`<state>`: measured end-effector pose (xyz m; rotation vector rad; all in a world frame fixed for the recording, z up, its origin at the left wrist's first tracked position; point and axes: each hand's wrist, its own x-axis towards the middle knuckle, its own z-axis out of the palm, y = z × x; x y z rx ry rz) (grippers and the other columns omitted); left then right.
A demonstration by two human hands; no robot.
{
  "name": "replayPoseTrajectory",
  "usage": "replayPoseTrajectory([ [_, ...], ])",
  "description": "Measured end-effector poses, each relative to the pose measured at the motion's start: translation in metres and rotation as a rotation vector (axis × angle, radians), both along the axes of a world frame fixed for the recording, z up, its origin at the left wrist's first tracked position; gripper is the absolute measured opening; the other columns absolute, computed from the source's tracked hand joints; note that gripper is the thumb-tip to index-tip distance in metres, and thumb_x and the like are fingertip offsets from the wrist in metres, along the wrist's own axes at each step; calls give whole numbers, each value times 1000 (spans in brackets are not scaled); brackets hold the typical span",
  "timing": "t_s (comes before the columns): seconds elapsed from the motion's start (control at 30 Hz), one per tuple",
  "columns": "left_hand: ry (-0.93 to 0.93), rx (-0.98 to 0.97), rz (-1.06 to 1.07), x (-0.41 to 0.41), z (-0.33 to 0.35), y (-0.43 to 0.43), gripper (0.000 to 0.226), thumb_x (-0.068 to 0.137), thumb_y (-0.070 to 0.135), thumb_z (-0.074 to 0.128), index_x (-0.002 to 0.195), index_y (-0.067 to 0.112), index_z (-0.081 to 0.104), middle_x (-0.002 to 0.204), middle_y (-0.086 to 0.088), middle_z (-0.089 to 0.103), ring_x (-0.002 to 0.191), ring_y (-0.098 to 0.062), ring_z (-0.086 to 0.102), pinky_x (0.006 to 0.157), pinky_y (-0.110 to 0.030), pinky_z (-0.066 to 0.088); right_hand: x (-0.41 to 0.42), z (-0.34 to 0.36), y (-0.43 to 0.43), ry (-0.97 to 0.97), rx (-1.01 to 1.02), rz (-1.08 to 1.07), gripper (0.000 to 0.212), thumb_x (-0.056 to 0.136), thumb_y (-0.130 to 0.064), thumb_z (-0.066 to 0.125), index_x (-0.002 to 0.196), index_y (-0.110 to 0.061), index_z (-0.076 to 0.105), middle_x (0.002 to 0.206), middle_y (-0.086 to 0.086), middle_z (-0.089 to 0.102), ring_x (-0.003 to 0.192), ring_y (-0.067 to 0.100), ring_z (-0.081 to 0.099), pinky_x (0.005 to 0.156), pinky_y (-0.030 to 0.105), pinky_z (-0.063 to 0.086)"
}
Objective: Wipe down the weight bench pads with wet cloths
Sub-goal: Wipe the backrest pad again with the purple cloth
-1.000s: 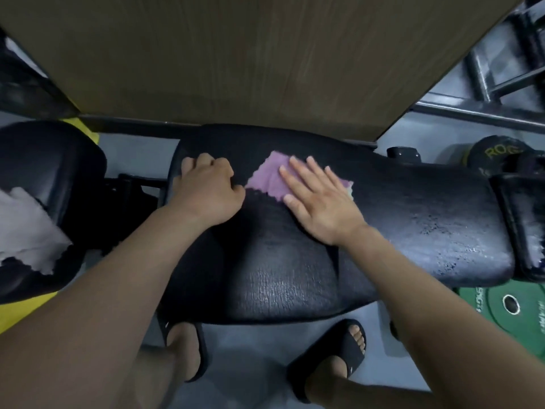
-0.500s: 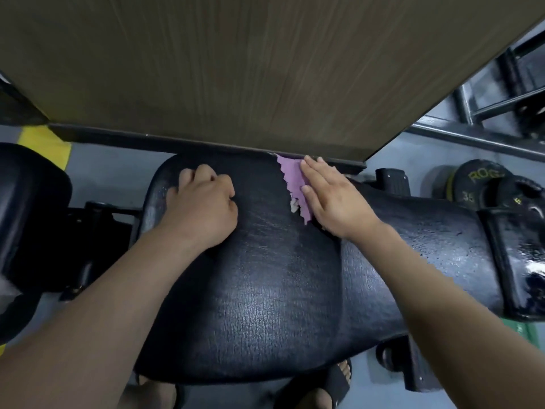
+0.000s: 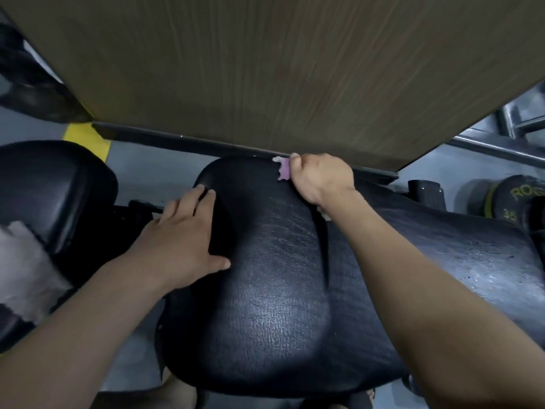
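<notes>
Wiping bench pad (image 3: 280, 290) far edge: right grip (image 3: 321, 178) clenches purple cloth (image 3: 284, 169); left grip (image 3: 182, 240) lies flat on pad's left. Next likely needs pull-back stroke.

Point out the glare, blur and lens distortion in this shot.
Head view: soft glare on the bench pad; the wooden panel above streaks with motion blur; the white cloth at the left edge is smeared; the purple cloth in the right hand is soft-edged; wide-angle distortion bulges the pad's near end.
</notes>
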<state>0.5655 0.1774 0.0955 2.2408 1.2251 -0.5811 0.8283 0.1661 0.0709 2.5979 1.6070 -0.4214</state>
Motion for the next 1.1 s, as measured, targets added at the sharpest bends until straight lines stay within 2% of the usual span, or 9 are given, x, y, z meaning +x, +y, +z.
replayPoseTrajectory([
  [0.2,-55,-25,17,-3,-6,-1,125,83,60,73,160,24,-18,163,12,-28,155,-23,-5,124,-45,22,-65,-14,46,86,64,166,49,108,-43,20,121,-21,62,121,13,69,114,36,62,81,42,39],
  [0.3,-71,-37,37,-4,-7,-3,124,84,57,75,160,23,-18,164,12,-29,156,-23,-7,126,-43,18,-52,-16,37,85,70,249,49,107,-48,20,119,-21,59,123,12,67,116,33,61,83,41,39],
  [0.47,-78,-67,20,-6,-6,-5,119,89,57,69,159,23,-21,162,14,-34,156,-25,-12,125,-44,15,32,-11,-17,18,-57,23,58,107,-48,18,111,-17,66,123,20,68,113,39,62,90,43,46],
  [0.57,-113,-80,8,-14,-4,-4,118,89,57,68,160,19,-18,163,12,-32,157,-19,-10,127,-41,15,30,-8,-21,10,-63,-22,57,109,-42,19,108,-11,68,120,21,69,111,41,62,90,43,45],
  [0.73,-116,-87,134,-34,5,9,99,97,52,58,162,14,-6,168,6,-15,157,-19,-1,126,-40,19,-8,-3,14,49,-59,1,55,109,-40,20,107,-14,69,116,18,69,107,39,62,82,40,43],
  [0.83,-134,-24,209,-45,11,18,76,102,46,48,159,11,10,166,-1,6,152,-23,13,120,-39,29,-26,-6,39,58,-120,60,51,106,-40,20,104,-16,64,116,16,67,100,37,59,81,41,43],
  [0.97,-149,60,284,-54,14,26,34,101,35,45,126,14,39,141,-11,39,134,-28,32,103,-42,40,-51,-10,69,73,-175,87,44,101,-43,19,98,-20,56,109,11,62,93,30,51,79,40,38],
  [1.03,-159,70,310,-56,15,28,20,99,31,46,109,16,38,127,-12,44,125,-29,38,96,-42,43,-67,-11,79,83,-176,96,45,100,-46,21,100,-20,58,103,8,56,93,29,51,79,40,39],
  [1.1,-177,75,335,-57,15,29,18,98,28,46,108,13,42,120,-11,45,121,-30,41,94,-42,43,-87,-9,86,93,-166,153,48,97,-48,25,101,-22,64,100,5,59,92,30,54,78,40,44],
])
